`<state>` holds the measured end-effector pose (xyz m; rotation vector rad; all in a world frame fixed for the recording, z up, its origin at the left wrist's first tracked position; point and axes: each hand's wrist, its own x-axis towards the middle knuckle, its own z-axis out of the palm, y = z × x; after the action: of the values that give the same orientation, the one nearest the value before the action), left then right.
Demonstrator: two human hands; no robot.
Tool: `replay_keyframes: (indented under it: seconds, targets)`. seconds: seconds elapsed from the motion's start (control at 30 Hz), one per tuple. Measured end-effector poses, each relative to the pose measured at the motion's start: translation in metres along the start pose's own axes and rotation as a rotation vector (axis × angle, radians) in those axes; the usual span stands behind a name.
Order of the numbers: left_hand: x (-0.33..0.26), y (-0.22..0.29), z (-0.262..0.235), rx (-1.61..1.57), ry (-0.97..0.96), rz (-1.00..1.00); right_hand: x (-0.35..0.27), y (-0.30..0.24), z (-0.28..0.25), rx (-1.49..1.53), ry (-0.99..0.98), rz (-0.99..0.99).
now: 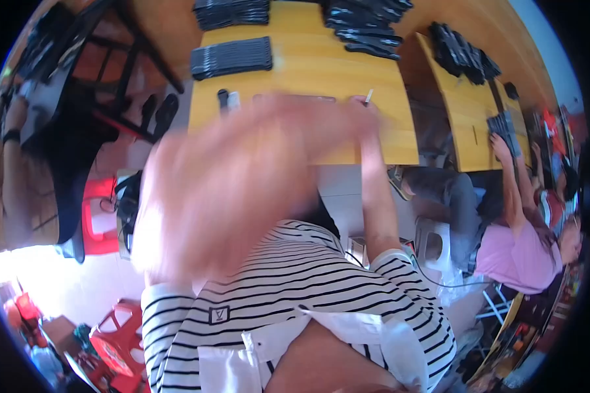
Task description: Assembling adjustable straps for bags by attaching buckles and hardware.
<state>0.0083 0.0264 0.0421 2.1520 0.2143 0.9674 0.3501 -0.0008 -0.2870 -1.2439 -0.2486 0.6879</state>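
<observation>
My left arm is raised close in front of me, and my left hand (262, 141) is smeared by motion across the middle of the view. Its fingers cannot be made out, nor whether anything is in them. Over the right part of the yellow table (301, 56) is my right hand (364, 116), partly covered by the blur. A thin, pale-tipped stick (370, 96) pokes up from its closed fingers. Behind the blurred hand, the edge of a flat dark strip (318, 99) shows on the tabletop.
Black flat packages lie in a near stack (233, 57) and a far-right pile (367, 26). A small black object (223, 101) lies at the table's left. Right, a person in pink (518, 255) works at another table (469, 124); another person (29, 177) is at left.
</observation>
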Motion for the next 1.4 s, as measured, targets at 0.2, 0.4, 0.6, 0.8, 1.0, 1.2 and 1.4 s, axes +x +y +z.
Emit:
replay_keyframes:
  seconds: [0.2,0.4,0.6,0.8,1.0,1.2,1.4]
  targets:
    - [-0.055,-0.131,-0.024,0.210,0.039,-0.602,-0.016,-0.022,0.019,-0.081,-0.033,0.009]
    - [-0.119,-0.227,0.036,0.627,-0.025,-0.937,-0.024,-0.028,0.029,-0.139,-0.002,-0.001]
    - [-0.114,-0.237,0.053,0.649,0.062,-0.941,-0.028,-0.035,0.016,-0.178,0.012,0.011]
    - [-0.143,-0.249,0.021,-0.082,0.284,-1.078,-0.166,-0.134,0.140,-0.528,-0.616,-0.162]
    - [-0.146,-0.224,0.009,-0.465,0.735,-0.958,-0.285,-0.209,0.213,-0.237,-1.435,-0.135]
    - [-0.133,-0.203,0.021,-0.552,0.735,-0.874,-0.315,-0.246,0.239,-0.201,-1.819,-0.041]
    - [-0.110,-0.190,0.046,-0.796,0.763,-0.933,-0.328,-0.241,0.225,-0.305,-1.586,-0.048]
